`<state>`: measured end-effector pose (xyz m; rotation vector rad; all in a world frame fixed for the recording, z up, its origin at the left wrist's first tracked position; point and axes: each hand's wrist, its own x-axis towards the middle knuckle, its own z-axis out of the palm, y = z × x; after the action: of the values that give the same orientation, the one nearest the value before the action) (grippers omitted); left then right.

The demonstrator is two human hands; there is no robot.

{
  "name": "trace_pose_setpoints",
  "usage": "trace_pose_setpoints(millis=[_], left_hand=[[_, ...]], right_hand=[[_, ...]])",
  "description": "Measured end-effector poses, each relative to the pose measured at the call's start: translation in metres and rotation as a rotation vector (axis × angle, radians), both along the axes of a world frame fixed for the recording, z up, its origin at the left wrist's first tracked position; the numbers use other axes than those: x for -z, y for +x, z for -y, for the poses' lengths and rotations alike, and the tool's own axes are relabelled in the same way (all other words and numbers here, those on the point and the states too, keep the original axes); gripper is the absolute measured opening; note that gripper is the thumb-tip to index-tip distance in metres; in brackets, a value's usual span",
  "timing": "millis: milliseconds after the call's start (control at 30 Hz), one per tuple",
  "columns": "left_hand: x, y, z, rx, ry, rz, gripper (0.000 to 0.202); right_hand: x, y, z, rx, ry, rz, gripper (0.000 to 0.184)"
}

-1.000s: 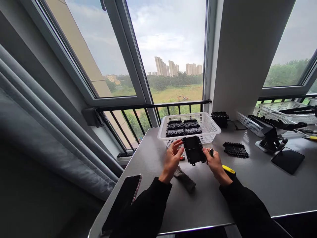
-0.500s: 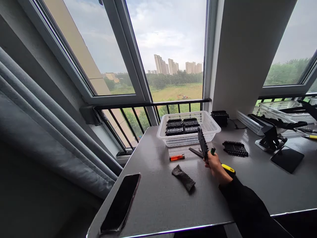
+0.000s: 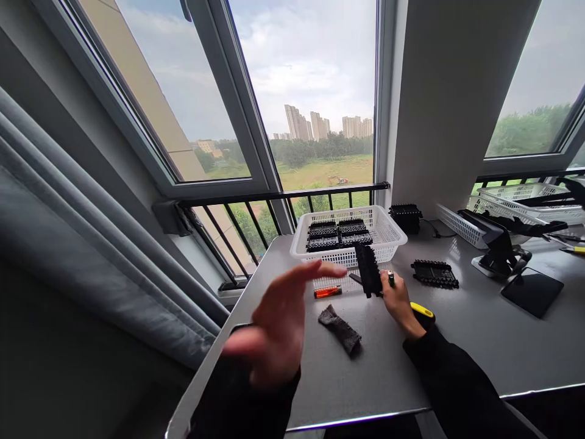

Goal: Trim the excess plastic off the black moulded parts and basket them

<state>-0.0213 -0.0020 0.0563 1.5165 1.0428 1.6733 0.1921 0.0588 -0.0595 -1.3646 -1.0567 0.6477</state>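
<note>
Black cloth sleeves (image 3: 461,378) cover my arms at the bottom of the frame. My blurry left hand (image 3: 278,323), just below the middle, is free, thumb and fingers spread apart. To its right lies a long dark grey cloth (image 3: 340,329). My right hand (image 3: 397,302), right of the middle, grips a flat black plastic piece with bumpy edges (image 3: 367,270). Behind it, a white plastic basket with holes (image 3: 388,238) holds more black bumpy pieces (image 3: 338,236).
</note>
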Motion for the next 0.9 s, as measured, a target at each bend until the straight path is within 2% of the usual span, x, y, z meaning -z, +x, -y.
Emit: trace_pose_setpoints(millis=[67,133,200,267,333,400,567,667,767,900], left_hand=[[0.001,0.004,-0.024,0.056,0.04,-0.044,0.053],[0.011,0.01,-0.054,0.105,-0.018,-0.098,0.056],[0.032,0.016,-0.08,0.178,-0.137,-0.055,0.061],[0.056,0.021,-0.094,0.265,-0.292,0.021,0.066],[0.075,0.023,-0.098,0.354,-0.406,0.076,0.067],[0.086,0.022,-0.096,0.399,-0.455,0.113,0.071],[0.089,0.02,-0.092,0.435,-0.478,0.106,0.082],[0.093,0.021,-0.094,0.393,-0.482,0.147,0.079],[0.096,0.021,-0.095,0.312,-0.505,0.248,0.074],[0.097,0.021,-0.091,0.26,-0.516,0.394,0.068]], right_hand=[[-0.002,0.001,0.001,0.021,0.066,0.18,0.029],[-0.002,0.002,0.001,0.0,0.099,0.309,0.025],[0.0,0.002,0.001,-0.038,0.086,0.38,0.023],[0.001,0.001,0.001,-0.073,0.061,0.435,0.021],[0.002,0.001,0.001,-0.087,0.047,0.493,0.021],[0.0,0.0,0.003,-0.074,0.033,0.556,0.024],[-0.006,0.002,0.006,-0.064,-0.021,0.641,0.027],[-0.005,0.005,0.003,-0.065,0.016,0.527,0.028],[-0.004,0.007,-0.003,-0.082,0.033,0.26,0.035],[-0.006,0.001,-0.005,-0.254,-0.146,-0.19,0.049]])
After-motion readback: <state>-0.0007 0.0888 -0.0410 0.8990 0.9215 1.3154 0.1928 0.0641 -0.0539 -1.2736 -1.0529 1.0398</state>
